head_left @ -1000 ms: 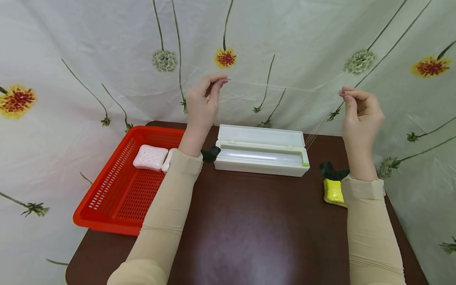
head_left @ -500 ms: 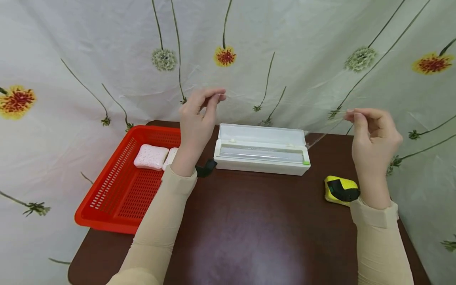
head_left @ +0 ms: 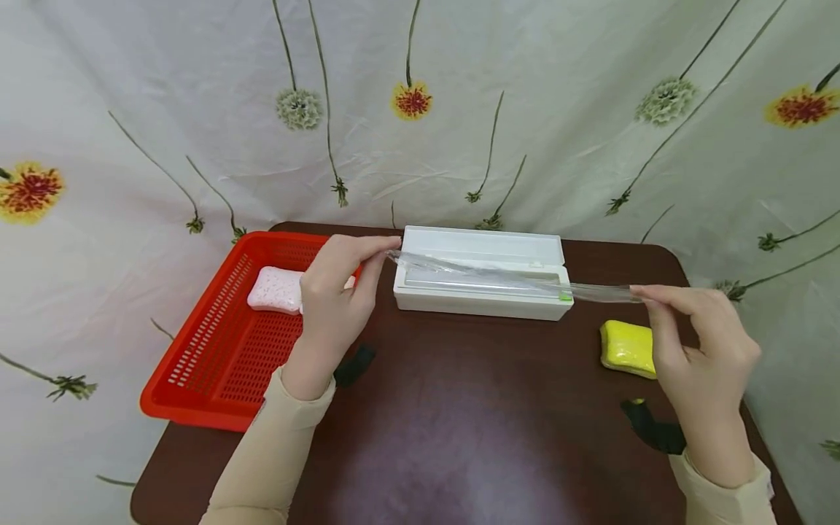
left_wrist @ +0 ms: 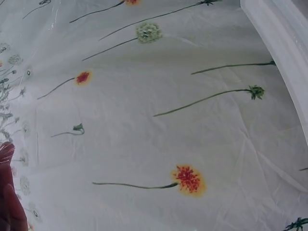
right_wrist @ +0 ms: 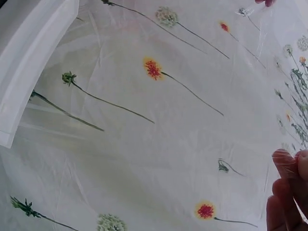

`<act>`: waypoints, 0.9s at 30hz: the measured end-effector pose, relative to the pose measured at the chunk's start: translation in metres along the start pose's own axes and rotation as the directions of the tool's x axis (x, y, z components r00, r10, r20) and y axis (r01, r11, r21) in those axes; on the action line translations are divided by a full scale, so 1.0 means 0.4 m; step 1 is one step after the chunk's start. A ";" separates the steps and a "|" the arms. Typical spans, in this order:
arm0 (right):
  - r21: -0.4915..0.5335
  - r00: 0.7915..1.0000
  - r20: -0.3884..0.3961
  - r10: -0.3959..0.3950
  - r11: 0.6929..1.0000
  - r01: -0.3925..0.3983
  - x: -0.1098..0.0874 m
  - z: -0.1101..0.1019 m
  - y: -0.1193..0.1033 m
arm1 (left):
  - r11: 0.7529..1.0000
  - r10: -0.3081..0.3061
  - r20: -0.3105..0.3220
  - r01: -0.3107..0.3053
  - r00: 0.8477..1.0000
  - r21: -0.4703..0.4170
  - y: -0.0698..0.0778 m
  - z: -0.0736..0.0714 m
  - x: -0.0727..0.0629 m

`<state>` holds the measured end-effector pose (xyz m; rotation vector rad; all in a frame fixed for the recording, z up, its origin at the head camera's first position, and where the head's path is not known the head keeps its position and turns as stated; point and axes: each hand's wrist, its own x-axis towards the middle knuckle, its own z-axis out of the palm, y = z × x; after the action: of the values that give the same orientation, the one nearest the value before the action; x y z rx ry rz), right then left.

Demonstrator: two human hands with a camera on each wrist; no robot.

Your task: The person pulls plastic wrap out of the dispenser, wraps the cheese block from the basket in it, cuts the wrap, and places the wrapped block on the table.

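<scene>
A strip of clear plastic wrap (head_left: pixel 600 293) is stretched between both hands, running across the white wrap dispenser box (head_left: pixel 482 301). My left hand (head_left: pixel 335 310) pinches its left end between thumb and fingers, just left of the box. At the other end, my right hand (head_left: pixel 709 357) pinches the film above the table's right side. The box's lid (head_left: pixel 482 244) stands open at the back, showing the roll inside. Through the film, the right wrist view shows the right fingers (right_wrist: pixel 287 192) pinching its edge. The left fingers (left_wrist: pixel 12 197) appear at the left wrist view's edge.
A red plastic basket (head_left: pixel 190 335) stands at the left with a pale pink sponge (head_left: pixel 274 289) in it; another is mostly behind the left hand. A yellow sponge-like block (head_left: pixel 626 348) with a shiny surface lies at the right. Behind the brown table (head_left: pixel 472 408) hangs a floral curtain (head_left: pixel 558 58).
Both hands have come down and toward the person, the right hand also moving to the right. The film, raised before against the curtain, now stretches low over the box.
</scene>
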<state>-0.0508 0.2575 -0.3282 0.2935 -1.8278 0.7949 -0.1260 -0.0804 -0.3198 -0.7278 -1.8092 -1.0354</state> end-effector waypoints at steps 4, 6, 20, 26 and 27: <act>0.027 0.999 0.017 -0.027 0.999 0.027 -0.034 -0.020 -0.017 | 0.999 0.035 0.025 -0.035 0.999 0.008 0.016 -0.029 -0.038; 0.060 0.999 0.024 -0.037 0.998 0.035 -0.048 -0.028 -0.023 | 0.998 0.057 0.034 -0.057 0.998 -0.007 0.023 -0.041 -0.054; 0.190 0.998 0.059 -0.027 0.982 0.015 -0.073 -0.044 -0.031 | 0.994 0.073 0.061 -0.068 0.995 -0.089 0.039 -0.059 -0.096; 0.234 0.981 0.192 -0.029 0.972 -0.017 -0.093 -0.072 -0.036 | 0.986 0.103 0.082 -0.091 0.991 -0.141 0.046 -0.069 -0.145; 0.258 0.975 0.220 -0.032 0.966 -0.026 -0.100 -0.078 -0.032 | 0.983 0.109 0.084 -0.095 0.991 -0.156 0.047 -0.070 -0.156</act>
<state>-0.0048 0.2612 -0.3527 0.5747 -1.9295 1.0366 -0.0730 -0.0994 -0.3630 -0.9650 -1.7648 -1.0952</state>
